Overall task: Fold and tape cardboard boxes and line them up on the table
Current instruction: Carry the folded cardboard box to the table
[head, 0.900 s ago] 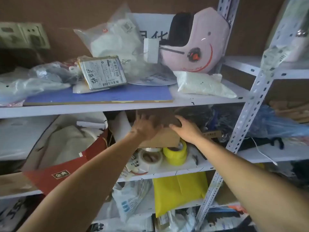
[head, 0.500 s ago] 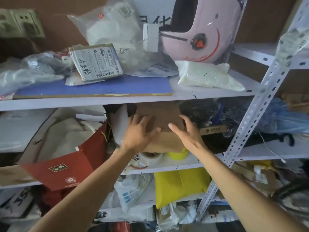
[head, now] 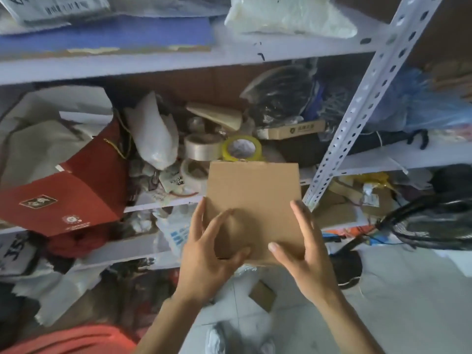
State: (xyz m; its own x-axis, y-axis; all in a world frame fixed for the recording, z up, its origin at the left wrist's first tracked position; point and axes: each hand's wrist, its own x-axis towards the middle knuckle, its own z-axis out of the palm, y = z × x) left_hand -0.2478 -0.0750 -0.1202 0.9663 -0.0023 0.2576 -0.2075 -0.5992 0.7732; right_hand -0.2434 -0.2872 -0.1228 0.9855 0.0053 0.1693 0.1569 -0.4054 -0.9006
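A flat, unfolded brown cardboard box (head: 252,198) is held in front of the shelves, clear of the middle shelf. My left hand (head: 209,249) pinches its lower left corner, thumb on the front face and fingers along the left edge. My right hand (head: 304,249) grips its lower right part, thumb on the front and fingers along the right edge. On the middle shelf behind the box sit a yellow tape roll (head: 241,148), a clear tape roll (head: 201,146) and a white tape roll (head: 192,171).
A white metal shelving unit (head: 357,108) crowded with bags fills the view. A red paper bag (head: 66,195) juts out at the left. A small cardboard piece (head: 263,295) lies on the pale floor, and a black fan (head: 434,221) stands at the right.
Both hands have pulled the flat cardboard off the middle shelf, down and toward me. The view has tilted down, so the floor now shows.
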